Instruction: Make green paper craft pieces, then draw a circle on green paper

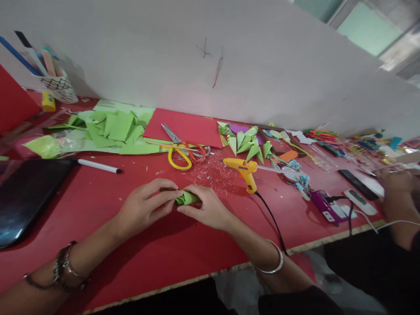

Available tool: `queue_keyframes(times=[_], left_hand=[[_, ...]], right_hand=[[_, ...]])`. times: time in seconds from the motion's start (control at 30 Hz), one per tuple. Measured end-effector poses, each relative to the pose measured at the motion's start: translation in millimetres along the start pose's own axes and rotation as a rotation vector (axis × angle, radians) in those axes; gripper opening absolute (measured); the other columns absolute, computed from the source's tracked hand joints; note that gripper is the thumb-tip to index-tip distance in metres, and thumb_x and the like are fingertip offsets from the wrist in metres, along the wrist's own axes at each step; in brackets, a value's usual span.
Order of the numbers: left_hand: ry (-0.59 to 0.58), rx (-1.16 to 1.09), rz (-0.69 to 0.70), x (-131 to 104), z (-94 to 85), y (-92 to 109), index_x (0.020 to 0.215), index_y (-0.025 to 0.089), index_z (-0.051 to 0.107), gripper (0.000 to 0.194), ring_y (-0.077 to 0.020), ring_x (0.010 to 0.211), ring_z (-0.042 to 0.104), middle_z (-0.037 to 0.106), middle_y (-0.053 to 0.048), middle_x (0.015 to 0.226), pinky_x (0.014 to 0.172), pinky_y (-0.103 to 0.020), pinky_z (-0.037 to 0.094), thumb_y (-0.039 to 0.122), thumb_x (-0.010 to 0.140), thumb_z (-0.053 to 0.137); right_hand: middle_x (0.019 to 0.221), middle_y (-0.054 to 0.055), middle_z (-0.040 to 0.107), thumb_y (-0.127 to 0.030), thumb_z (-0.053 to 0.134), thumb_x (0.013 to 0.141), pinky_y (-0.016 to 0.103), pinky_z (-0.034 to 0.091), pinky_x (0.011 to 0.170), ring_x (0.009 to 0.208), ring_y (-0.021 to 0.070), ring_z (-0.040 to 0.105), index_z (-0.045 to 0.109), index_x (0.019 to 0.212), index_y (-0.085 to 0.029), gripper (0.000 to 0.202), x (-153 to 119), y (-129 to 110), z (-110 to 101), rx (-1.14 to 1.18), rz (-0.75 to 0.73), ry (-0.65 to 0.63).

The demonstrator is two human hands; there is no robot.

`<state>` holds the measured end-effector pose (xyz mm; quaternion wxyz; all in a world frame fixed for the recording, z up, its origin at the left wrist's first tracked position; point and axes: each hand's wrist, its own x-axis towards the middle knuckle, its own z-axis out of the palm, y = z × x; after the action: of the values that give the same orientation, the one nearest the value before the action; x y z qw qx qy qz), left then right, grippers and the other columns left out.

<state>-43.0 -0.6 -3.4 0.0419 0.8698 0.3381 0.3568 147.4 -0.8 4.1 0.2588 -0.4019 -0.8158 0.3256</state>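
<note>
Between both hands is a rolled piece of green paper [186, 198], held just above the red table. My left hand [146, 205] pinches its left end with the fingertips. From the other side, my right hand [207, 206] wraps thumb and fingers around the right end. Fingers cover part of the roll at both ends. Beyond the hands lie scissors [180, 158] with yellow and orange handles, among small paper scraps. A yellow glue gun [244, 170] rests to the right of my right hand, its black cord running toward the table's front edge.
Green paper pieces [120, 129] are heaped at the back left beside red paper [187, 127]. Several green paper cones [249, 142] lie behind the glue gun. A marker [98, 166], black tray-like object [29, 197], pen cup [61, 87] and purple power strip [328, 208] surround the workspace. Another person's hand [397, 181] is far right.
</note>
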Motion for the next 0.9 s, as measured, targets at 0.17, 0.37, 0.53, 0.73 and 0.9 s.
queue_keyframes(times=[0.17, 0.37, 0.53, 0.73, 0.9], left_hand=[[0.011, 0.010, -0.039, 0.3, -0.7, 0.4, 0.100, 0.023, 0.056, 0.022, -0.0124, 0.084, 0.060, 0.064, -0.003, 0.093, 0.075, -0.025, 0.050, 0.019, 0.080, 0.046], [0.012, -0.031, -0.009, 2.5, -0.3, -0.1, 0.097, 0.022, 0.056, 0.022, -0.0122, 0.086, 0.059, 0.063, -0.003, 0.094, 0.076, -0.025, 0.050, 0.014, 0.078, 0.048], [0.004, -0.059, 0.012, 4.5, 0.2, -0.1, 0.094, 0.021, 0.056, 0.021, -0.0116, 0.083, 0.059, 0.061, -0.004, 0.092, 0.074, -0.024, 0.050, 0.013, 0.077, 0.047], [-0.028, -0.055, 0.033, 2.5, -1.0, -0.1, 0.101, 0.023, 0.054, 0.030, -0.0119, 0.087, 0.056, 0.057, -0.004, 0.099, 0.075, -0.023, 0.048, 0.008, 0.075, 0.046], [-0.076, -0.057, 0.014, 1.4, -1.3, 0.2, 0.103, 0.022, 0.050, 0.031, -0.0124, 0.091, 0.054, 0.053, -0.005, 0.101, 0.078, -0.024, 0.047, 0.009, 0.077, 0.045]], right_hand=[[0.073, -0.001, 0.054, -0.040, 0.052, 0.078, 0.021, 0.035, 0.058, 0.064, 0.0105, 0.048, 0.054, 0.085, -0.017, 0.024, 0.7, -0.9, 0.7, -0.018, 0.023, 0.024], [0.073, 0.000, 0.055, -0.042, 0.050, 0.079, 0.022, 0.036, 0.060, 0.065, 0.0112, 0.049, 0.053, 0.085, -0.018, 0.026, 0.8, 1.8, 2.3, -0.059, 0.033, 0.041], [0.077, 0.001, 0.055, -0.043, 0.051, 0.078, 0.023, 0.037, 0.062, 0.069, 0.0122, 0.050, 0.052, 0.084, -0.018, 0.025, 0.8, 3.6, 4.0, -0.095, 0.014, 0.047], [0.080, 0.001, 0.057, -0.040, 0.053, 0.078, 0.024, 0.038, 0.064, 0.071, 0.0131, 0.051, 0.052, 0.087, -0.018, 0.023, 0.2, 2.9, 2.9, -0.103, 0.020, 0.055], [0.078, 0.001, 0.056, -0.039, 0.052, 0.078, 0.023, 0.037, 0.063, 0.070, 0.0124, 0.050, 0.052, 0.085, -0.018, 0.023, 0.4, 3.9, 2.7, -0.093, 0.015, 0.051]])
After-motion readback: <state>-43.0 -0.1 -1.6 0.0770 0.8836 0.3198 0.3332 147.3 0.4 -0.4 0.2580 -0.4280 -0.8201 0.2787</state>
